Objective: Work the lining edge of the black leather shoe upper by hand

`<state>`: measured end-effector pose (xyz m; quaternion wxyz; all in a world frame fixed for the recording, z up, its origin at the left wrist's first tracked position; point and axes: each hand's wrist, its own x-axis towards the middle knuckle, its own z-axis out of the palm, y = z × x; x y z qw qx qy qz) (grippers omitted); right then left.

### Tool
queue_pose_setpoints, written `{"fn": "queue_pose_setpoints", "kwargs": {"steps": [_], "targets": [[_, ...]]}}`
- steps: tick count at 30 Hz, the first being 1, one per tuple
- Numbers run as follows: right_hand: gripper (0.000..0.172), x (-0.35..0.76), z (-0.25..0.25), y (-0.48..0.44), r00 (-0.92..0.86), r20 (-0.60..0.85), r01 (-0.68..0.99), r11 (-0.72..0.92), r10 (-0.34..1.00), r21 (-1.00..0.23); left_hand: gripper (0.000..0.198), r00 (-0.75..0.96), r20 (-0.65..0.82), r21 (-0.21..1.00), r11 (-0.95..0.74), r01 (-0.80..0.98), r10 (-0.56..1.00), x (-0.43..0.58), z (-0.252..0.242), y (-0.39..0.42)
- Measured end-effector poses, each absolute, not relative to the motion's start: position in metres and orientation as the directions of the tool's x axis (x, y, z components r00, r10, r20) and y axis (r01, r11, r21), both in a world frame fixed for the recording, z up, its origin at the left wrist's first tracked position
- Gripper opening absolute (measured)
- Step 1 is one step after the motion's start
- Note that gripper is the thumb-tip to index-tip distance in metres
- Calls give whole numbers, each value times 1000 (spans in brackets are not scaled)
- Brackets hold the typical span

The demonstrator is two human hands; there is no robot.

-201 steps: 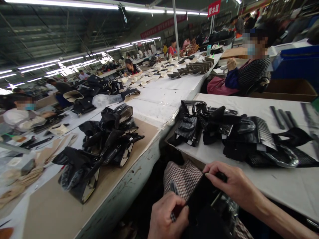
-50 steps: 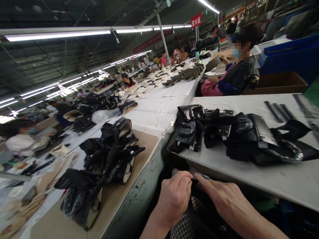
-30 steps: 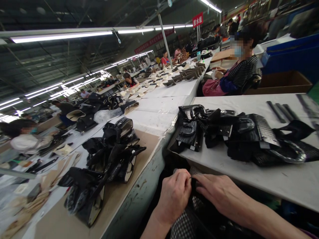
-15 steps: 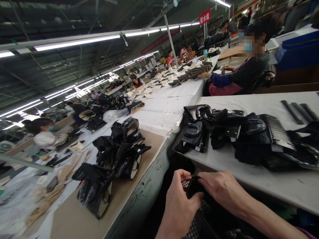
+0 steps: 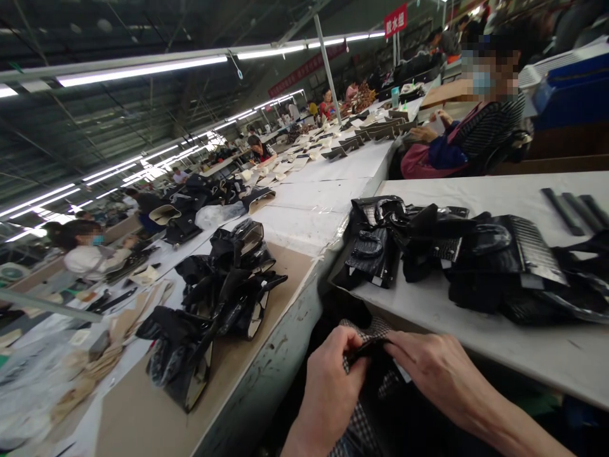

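A red sign (image 5: 395, 20) hangs overhead with white characters, too small to read. Below the near edge of the white table (image 5: 518, 355), over a checked lap (image 5: 361, 419), two hands meet on one black piece (image 5: 368, 351). The left hand (image 5: 333, 387) pinches its left end; the right hand (image 5: 435, 374) pinches its right end. Its long axis runs roughly left to right. On the table above it lies one heap of black leather parts (image 5: 457, 254); three dark strips (image 5: 571, 209) lie at the table's far right.
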<state>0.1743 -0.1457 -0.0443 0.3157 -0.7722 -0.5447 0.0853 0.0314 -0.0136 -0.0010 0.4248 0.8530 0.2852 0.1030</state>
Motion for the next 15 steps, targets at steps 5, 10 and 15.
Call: {"fn": "queue_pose_setpoints", "kwargs": {"steps": [5, 10, 15], "targets": [[31, 173, -45, -147, 388, 244, 813, -206, 889, -545, 25, 836, 111, 647, -677, 350, 538, 32, -13, -18], [30, 171, -45, -148, 392, 269, 819, -200, 880, -538, 28, 845, 205, 534, -780, 326, 494, 32, -16, -21], [29, 172, -47, -149, 387, 283, 823, -190, 878, -536, 26, 875, 264, 472, -845, 251, 407, 35, -12, -22]]}}
